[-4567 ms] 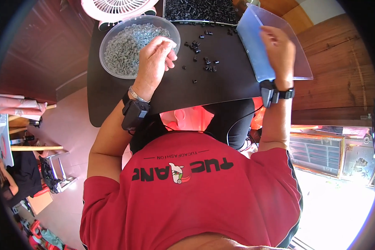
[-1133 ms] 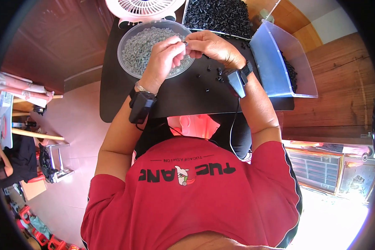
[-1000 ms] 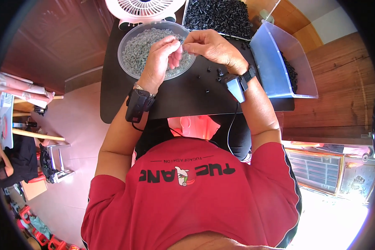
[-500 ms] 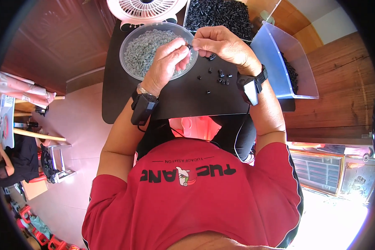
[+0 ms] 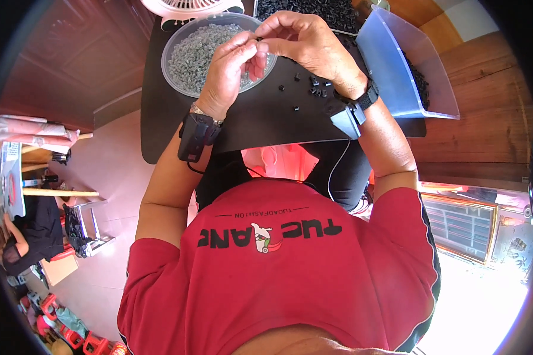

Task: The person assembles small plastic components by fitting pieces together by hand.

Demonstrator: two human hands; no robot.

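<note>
My left hand and my right hand meet above the right rim of a round clear tub full of small greyish translucent pieces. Between their fingertips sits a small black part, mostly covered by the fingers. Thumb and forefinger of my left hand are pinched at it. My right thumb and forefinger close on it from the other side. Just below my right hand, several loose black parts lie scattered on the dark tabletop.
A tray of many black parts stands at the back. On the right, a bluish clear bin holds more black parts. A white fan stands behind the tub. Far left, another person is beside a metal-legged stool.
The view has shifted, so the table and tub sit higher in the picture. My right fingers now arch more over the black part, and both hands stay together at it.
</note>
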